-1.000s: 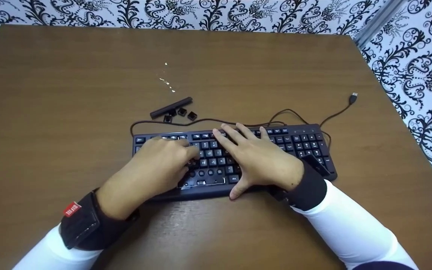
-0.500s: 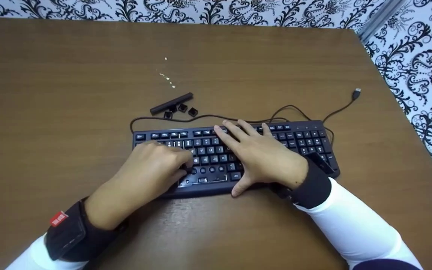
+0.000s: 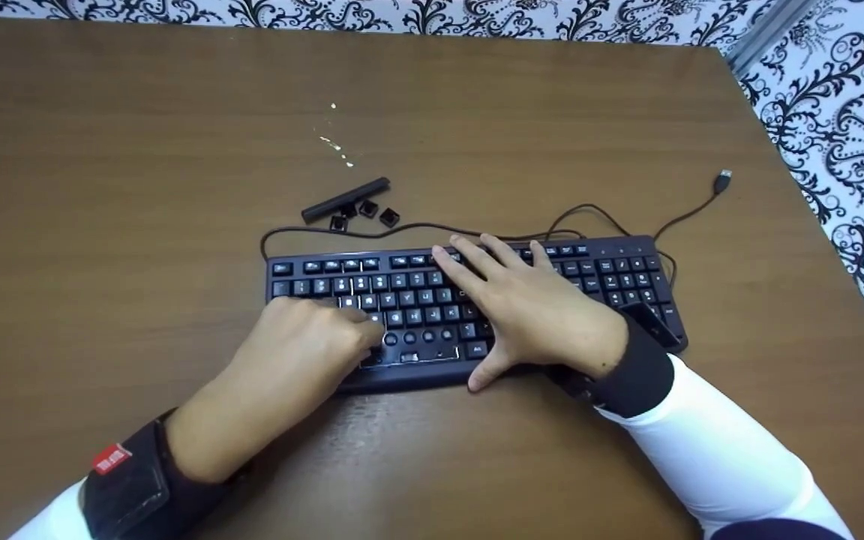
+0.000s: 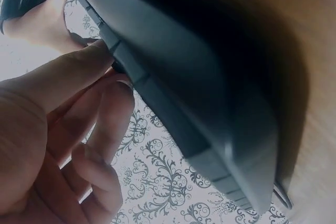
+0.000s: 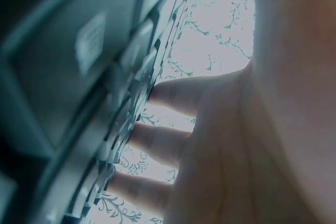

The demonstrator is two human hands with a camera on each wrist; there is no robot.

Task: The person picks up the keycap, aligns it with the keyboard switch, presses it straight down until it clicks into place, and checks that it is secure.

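Note:
A black computer keyboard (image 3: 409, 379) lies on the table; part of its bottom rows lacks keycaps, and round bare switches show there. The left hand (image 3: 301, 337) is over the keyboard's left part, fingers curled. In the left wrist view its thumb and index fingertip (image 4: 118, 90) pinch a small dark keycap (image 4: 118, 66) at the key surface; most of that keycap is hidden. The right hand (image 3: 526, 307) is spread on the right of the middle, its fingertips resting on the keys and its thumb at the front edge. It holds nothing.
Behind the keyboard lie a long black spacebar (image 3: 346, 200) and several loose keycaps (image 3: 389, 217). The cable (image 3: 417, 225) runs along the back edge to a USB plug (image 3: 722, 181) at the right. Small pale crumbs (image 3: 336, 147) dot the table (image 3: 139, 150) farther back.
The left hand has drawn back slightly toward the front left, uncovering more keys of the upper rows. The right hand stays spread on the keyboard. The head view has shifted a little.

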